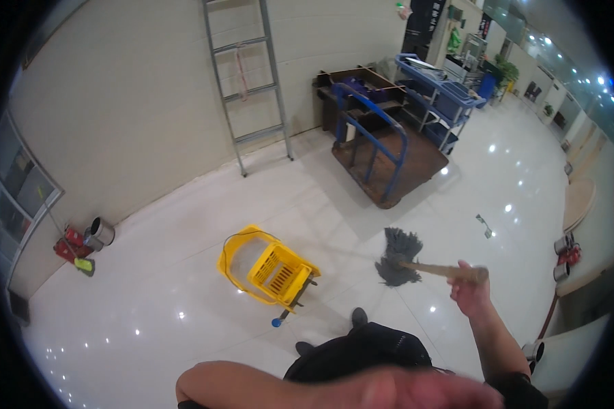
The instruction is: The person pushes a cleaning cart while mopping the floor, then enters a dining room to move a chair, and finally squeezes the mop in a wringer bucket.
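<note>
In my right hand (pixel 469 293) is the wooden handle of a mop (pixel 443 270), gripped near its upper end with the fingers around it. The dark grey string head of the mop rests on the white tiled floor, ahead and to the right of my feet. My left hand (pixel 416 390) crosses in front of my body, very near the lower edge. It is blurred and its fingers do not show clearly. A yellow mop bucket (pixel 228 262) with a slotted wringer (pixel 284 273) and a blue-tipped lever stands to the left of the mop, apart from both hands.
A flat trolley (pixel 416 163) with a blue handle stands ahead, beside brown wooden shelving (pixel 331 112) and a blue-grey service cart (pixel 436 95). A metal ladder (pixel 276 88) leans on the wall. Bins (pixel 102 232) and red extinguishers stand far left. Litter (pixel 484 225) lies on the right.
</note>
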`<state>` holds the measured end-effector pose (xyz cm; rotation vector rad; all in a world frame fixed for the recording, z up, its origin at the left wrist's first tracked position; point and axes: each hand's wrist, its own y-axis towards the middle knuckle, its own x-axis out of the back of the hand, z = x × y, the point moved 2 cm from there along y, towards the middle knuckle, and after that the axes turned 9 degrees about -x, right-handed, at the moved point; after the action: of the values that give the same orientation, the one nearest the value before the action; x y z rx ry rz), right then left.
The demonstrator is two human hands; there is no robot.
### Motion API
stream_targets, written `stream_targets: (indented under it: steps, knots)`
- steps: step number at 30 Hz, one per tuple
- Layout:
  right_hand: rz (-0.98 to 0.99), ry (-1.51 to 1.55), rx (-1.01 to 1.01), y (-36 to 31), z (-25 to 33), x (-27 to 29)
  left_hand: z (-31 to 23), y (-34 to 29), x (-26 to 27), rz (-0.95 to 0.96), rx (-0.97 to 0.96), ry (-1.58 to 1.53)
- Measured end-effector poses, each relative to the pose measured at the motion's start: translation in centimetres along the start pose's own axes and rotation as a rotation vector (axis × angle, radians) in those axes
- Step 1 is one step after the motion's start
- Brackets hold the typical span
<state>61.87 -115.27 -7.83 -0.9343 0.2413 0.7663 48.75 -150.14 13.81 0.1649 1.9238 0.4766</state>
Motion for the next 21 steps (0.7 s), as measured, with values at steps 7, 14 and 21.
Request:
stream_targets:
  steps: [7,14,21]
  knots:
    - [-0.064,-0.218,0.251,3.3,3.5,-3.1,-0.2,2.4,0.5,0.419,-0.034,0.288]
    - [-0.432,-0.832,0.471,3.3,5.0,1.1,1.1,7.2,3.4,0.536,0.023,0.332]
    - [-0.52,-1.167,0.541,3.3,4.2,0.6,0.9,8.1,6.2,0.581,0.019,0.374]
